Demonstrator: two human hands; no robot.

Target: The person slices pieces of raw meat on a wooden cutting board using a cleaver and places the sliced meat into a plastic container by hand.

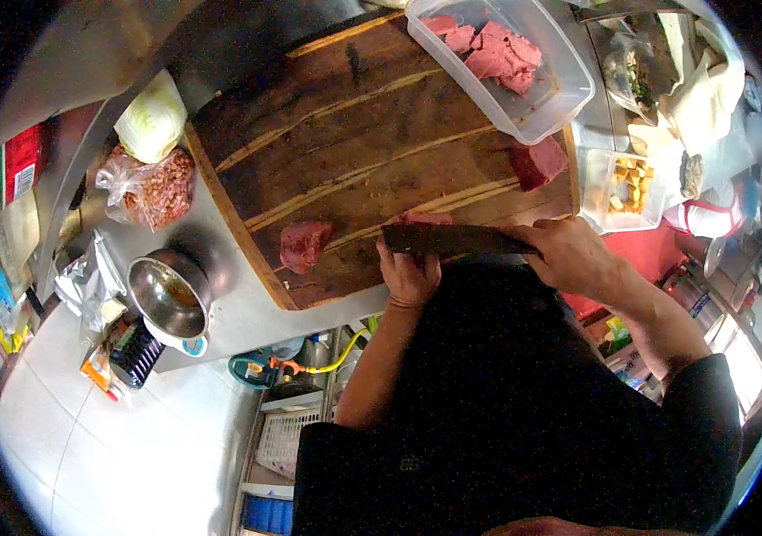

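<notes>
My right hand [577,256] is closed on the handle of a wide dark knife [452,239], whose blade points left over the near edge of the wooden cutting board [345,116]. At the blade's left end is my left hand [411,280]; the blade hides its fingertips, so its grip cannot be made out. A piece of red meat [427,218] shows just beyond the blade, partly covered by it. Another meat piece [305,246] lies on the board to the left, and a darker chunk [538,165] at the right by the clear plastic tub [564,98].
Pink meat [503,55] fills part of the tub. Right of the board stands a container of yellowish cubes [634,183]. At left are a cabbage [152,118], a bag of ground meat [155,188] and a metal bowl [166,295]. Another person [711,214] is at far right.
</notes>
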